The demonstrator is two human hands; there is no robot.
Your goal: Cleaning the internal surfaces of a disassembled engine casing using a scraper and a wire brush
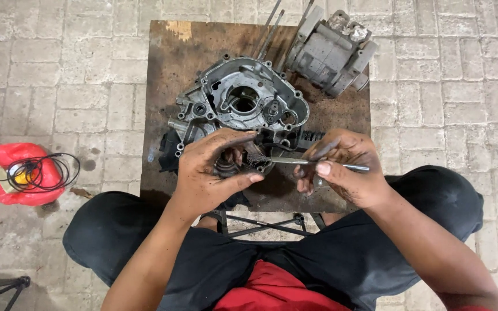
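Here the left hand (211,173) cups a heavy, greasy crankcase (240,106) by its edge, while right fingers (325,168) pinch a stiff metal rod (318,163).

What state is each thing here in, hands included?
Left hand: greasy, gripping a small dark part.
Right hand: greasy, holding a metal rod.
Engine case: open, lying flat on the board.
Cylinder block: detached, on its side.
Red bag: on the ground, cables coiled on top.

Open-air repair spot on paving

An oily bench (168,69) is sitting on grey paving bricks (59,69), carrying an engine crankcase (243,101) just beyond the grip.
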